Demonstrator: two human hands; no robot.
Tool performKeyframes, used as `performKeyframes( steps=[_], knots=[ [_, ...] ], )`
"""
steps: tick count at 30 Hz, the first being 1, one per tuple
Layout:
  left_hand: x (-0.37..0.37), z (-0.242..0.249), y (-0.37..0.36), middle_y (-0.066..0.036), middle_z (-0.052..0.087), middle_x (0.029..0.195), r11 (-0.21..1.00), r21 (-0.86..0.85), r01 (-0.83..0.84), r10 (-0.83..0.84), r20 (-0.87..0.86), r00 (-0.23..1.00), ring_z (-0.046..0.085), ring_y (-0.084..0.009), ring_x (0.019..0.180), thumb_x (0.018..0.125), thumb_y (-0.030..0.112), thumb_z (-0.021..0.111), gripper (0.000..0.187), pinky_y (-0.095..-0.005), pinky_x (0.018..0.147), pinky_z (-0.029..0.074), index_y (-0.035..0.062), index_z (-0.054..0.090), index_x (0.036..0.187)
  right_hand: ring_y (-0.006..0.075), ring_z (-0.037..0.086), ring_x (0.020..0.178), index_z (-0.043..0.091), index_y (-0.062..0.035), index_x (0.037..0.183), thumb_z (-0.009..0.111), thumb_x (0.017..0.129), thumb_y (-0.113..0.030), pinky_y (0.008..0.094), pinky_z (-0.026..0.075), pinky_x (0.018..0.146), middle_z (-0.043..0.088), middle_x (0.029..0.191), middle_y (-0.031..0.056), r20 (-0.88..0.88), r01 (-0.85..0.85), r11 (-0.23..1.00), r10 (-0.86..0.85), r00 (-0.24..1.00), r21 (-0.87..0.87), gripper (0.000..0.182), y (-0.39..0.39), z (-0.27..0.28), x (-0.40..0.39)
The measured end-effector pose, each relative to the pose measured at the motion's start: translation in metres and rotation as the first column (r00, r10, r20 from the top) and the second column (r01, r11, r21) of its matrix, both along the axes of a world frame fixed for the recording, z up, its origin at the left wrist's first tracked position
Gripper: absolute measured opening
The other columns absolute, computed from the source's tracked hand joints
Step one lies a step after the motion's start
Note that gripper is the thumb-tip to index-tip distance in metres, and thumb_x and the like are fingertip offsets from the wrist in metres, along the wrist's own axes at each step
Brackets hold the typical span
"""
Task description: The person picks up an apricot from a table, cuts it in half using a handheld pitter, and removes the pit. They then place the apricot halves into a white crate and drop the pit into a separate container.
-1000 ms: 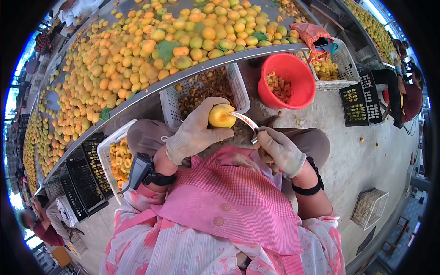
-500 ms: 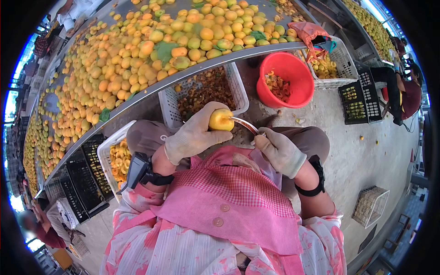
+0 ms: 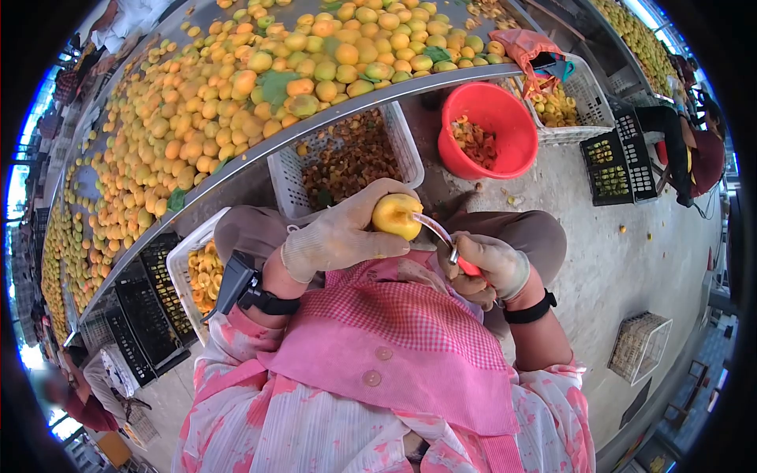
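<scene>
My left hand [image 3: 347,232], in a pale work glove, is wrapped round a yellow peach [image 3: 394,218] above my lap. Gloved as well, my right hand [image 3: 502,266] is closed on the red handle of a curved pitting knife [image 3: 435,229]. The knife's narrow metal blade arcs left, and its tip meets the right side of the peach, by a darker hollow. How deep the tip sits cannot be made out. A pink checked apron [image 3: 378,315] lies just below both hands.
A metal-edged sorting table [image 3: 260,150] heaped with peaches curves ahead. Under its edge stand a white crate [image 3: 404,142] of brown scraps, a red bucket [image 3: 516,122] with fruit pieces and a crate [image 3: 587,94] of cut fruit. Another crate [image 3: 183,272] of cut fruit is left of my knee.
The peach has shifted slightly right and down in my left hand. My right hand has rolled over, bringing the red handle into sight, and the blade's angle against the peach has changed.
</scene>
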State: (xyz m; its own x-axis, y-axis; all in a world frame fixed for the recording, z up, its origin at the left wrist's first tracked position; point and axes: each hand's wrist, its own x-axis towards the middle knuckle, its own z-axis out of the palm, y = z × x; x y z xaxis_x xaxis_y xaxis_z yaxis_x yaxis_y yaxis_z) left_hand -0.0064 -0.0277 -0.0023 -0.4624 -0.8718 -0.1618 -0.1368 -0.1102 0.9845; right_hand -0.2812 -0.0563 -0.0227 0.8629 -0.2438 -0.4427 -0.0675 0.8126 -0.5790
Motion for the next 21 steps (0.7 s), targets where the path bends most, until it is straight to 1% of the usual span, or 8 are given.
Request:
performKeyframes(
  steps=[7, 10, 12, 13, 14, 16, 17, 21],
  knots=[
    [-0.006, -0.003, -0.006, -0.007, 0.055, 0.116, 0.995, -0.093, -0.043, 0.047, 0.045, 0.998, 0.052, -0.0163, 0.109, 0.077, 0.002, 0.075, 0.057, -0.0299, 0.097, 0.042, 0.0049, 0.049, 0.127, 0.0064, 0.033, 0.042, 0.059, -0.0056, 0.094, 0.044, 0.102, -0.046, 0.0231, 0.025, 0.036, 0.042, 0.058, -0.0002, 0.053, 0.079, 0.996, -0.077, 0.996, -0.042, 0.044, 0.003, 0.005, -0.011],
    [-0.008, -0.001, -0.008, -0.008, 0.056, 0.114, 0.987, -0.153, -0.056, 0.083, 0.176, 0.981, 0.053, -0.0172, 0.107, 0.075, 0.003, 0.077, 0.056, -0.0310, 0.095, 0.044, 0.0045, 0.050, 0.125, 0.0075, 0.038, 0.045, 0.058, -0.0035, 0.101, 0.044, 0.103, -0.043, 0.0231, 0.028, 0.039, 0.045, 0.060, 0.0009, -0.087, 0.185, 0.959, -0.208, 0.974, -0.217, 0.042, 0.007, 0.010, -0.008],
    [-0.009, -0.005, -0.008, -0.008, 0.057, 0.112, 0.969, -0.232, -0.083, 0.112, 0.117, 0.987, 0.054, -0.0179, 0.105, 0.075, 0.004, 0.078, 0.055, -0.0316, 0.093, 0.045, 0.0047, 0.051, 0.123, 0.0072, 0.045, 0.052, 0.057, -0.0022, 0.106, 0.046, 0.103, -0.041, 0.0233, 0.033, 0.046, 0.048, 0.063, -0.0002, -0.199, 0.079, 0.831, -0.222, 0.954, -0.551, 0.040, 0.011, 0.020, 0.000],
    [-0.010, -0.005, -0.008, -0.008, 0.057, 0.112, 0.969, -0.234, -0.080, 0.110, 0.117, 0.987, 0.054, -0.0179, 0.105, 0.075, 0.004, 0.078, 0.055, -0.0316, 0.093, 0.045, 0.0047, 0.051, 0.123, 0.0160, 0.053, 0.058, 0.056, -0.0003, 0.108, 0.048, 0.102, -0.040, 0.0296, 0.038, 0.051, 0.052, 0.064, 0.0051, -0.212, 0.114, 0.811, -0.281, 0.936, -0.573, 0.041, 0.017, 0.013, 0.001],
    [-0.012, -0.004, -0.008, -0.008, 0.057, 0.111, 0.968, -0.230, -0.097, 0.131, 0.139, 0.982, 0.055, -0.0182, 0.104, 0.074, 0.004, 0.079, 0.055, -0.0315, 0.093, 0.045, 0.0048, 0.051, 0.122, 0.0160, 0.053, 0.058, 0.056, -0.0003, 0.108, 0.048, 0.102, -0.040, 0.0296, 0.038, 0.051, 0.052, 0.064, 0.0051, -0.211, 0.116, 0.810, -0.284, 0.935, -0.575, 0.041, 0.017, 0.009, 0.003],
    [-0.013, -0.004, -0.008, -0.008, 0.058, 0.110, 0.967, -0.229, -0.109, 0.148, 0.160, 0.976, 0.055, -0.0185, 0.104, 0.074, 0.004, 0.079, 0.055, -0.0314, 0.093, 0.045, 0.0049, 0.051, 0.122, 0.0312, 0.054, 0.061, 0.054, 0.0005, 0.108, 0.049, 0.100, -0.039, 0.0376, 0.042, 0.055, 0.054, 0.067, 0.0138, -0.228, -0.043, 0.504, -0.311, 0.923, -0.862, 0.041, 0.016, 0.005, 0.007],
    [-0.014, -0.006, -0.008, -0.008, 0.058, 0.110, 0.956, -0.271, -0.112, 0.161, 0.163, 0.973, 0.055, -0.0188, 0.103, 0.075, 0.004, 0.079, 0.055, -0.0315, 0.092, 0.045, 0.0048, 0.051, 0.122, 0.0437, 0.054, 0.068, 0.053, 0.0004, 0.107, 0.049, 0.100, -0.038, 0.0453, 0.043, 0.060, 0.054, 0.071, 0.0220, -0.264, -0.141, 0.355, -0.329, 0.907, -0.924, 0.040, 0.014, 0.006, 0.008],
    [-0.014, -0.005, -0.009, -0.008, 0.058, 0.109, 0.932, -0.325, -0.160, 0.235, 0.204, 0.950, 0.055, -0.0196, 0.103, 0.076, 0.007, 0.078, 0.053, -0.0318, 0.092, 0.045, 0.0043, 0.051, 0.122, 0.0451, 0.057, 0.074, 0.053, -0.0010, 0.104, 0.049, 0.100, -0.038, 0.0471, 0.044, 0.062, 0.057, 0.072, 0.0232, -0.283, -0.175, 0.251, -0.506, 0.815, -0.952, 0.037, 0.016, 0.009, 0.012]
  ],
)
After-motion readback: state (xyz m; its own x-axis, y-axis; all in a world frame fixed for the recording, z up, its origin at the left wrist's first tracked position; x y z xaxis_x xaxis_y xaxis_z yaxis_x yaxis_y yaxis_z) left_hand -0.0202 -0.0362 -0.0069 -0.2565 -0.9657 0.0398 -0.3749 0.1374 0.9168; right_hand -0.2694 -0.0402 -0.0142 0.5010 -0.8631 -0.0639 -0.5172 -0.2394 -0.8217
